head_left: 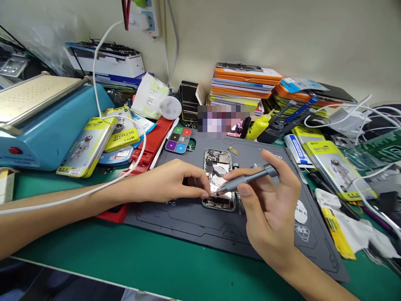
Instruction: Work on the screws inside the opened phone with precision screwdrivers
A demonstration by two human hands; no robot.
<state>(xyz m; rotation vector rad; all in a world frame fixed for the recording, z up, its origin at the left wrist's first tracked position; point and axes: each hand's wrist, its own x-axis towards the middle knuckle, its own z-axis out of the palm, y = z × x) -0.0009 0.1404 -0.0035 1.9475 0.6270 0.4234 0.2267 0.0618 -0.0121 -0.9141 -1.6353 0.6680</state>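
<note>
An opened phone (224, 157) with its inner boards and metal parts exposed lies on the dark grey work mat (194, 232). My right hand (274, 213) holds a grey screwdriver (242, 181) at a slant, index finger against its end cap. The driver's thin tip points down-left over the phone's lower half. Thumb and fingers of my left hand (178, 180) are pinched together at the phone's left edge, close to that tip. What they pinch, if anything, is too small to make out.
A coloured screw tray (179, 140) sits behind the phone. A blue machine (56, 125) and yellow battery packs (89, 146) stand left. A white cable (125, 171) crosses my left forearm. Stacked boxes (244, 79), a yellow bottle (258, 126) and more packs (338, 167) line the back and right.
</note>
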